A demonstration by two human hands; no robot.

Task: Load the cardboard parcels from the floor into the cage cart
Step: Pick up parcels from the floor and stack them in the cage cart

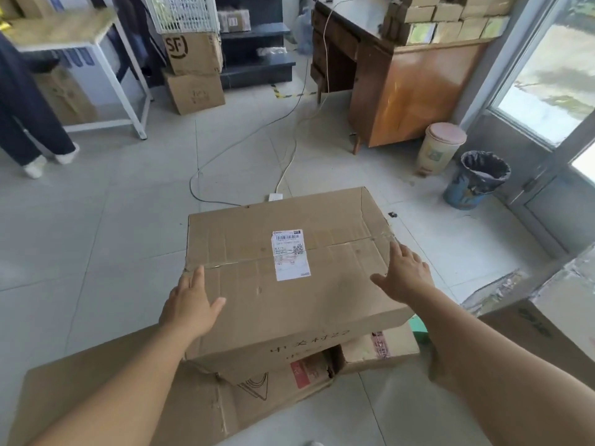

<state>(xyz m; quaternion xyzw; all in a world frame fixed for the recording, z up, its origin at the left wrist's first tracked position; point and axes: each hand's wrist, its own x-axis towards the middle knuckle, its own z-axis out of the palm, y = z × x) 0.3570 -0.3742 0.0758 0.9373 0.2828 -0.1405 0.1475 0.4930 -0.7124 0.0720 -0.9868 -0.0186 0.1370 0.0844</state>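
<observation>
A large brown cardboard parcel (257, 300) with a white shipping label (290, 254) on top rests on other cardboard boxes on the floor in front of me. My left hand (190, 304) lies flat on the parcel's left edge with fingers spread. At the parcel's right edge my right hand (404, 272) touches the top with fingers apart. Neither hand grips the parcel. Under it lie a flattened box (128, 381) at the lower left and a smaller box (380, 346) at the right. No cage cart is in view.
A cable and power strip (275, 197) run across the tiled floor behind the parcel. A wooden desk (412, 91), a lidded bucket (439, 148) and a bin (476, 178) stand right. Stacked boxes (193, 72) and a white table (96, 43) stand behind; a person's legs (29, 123) at left.
</observation>
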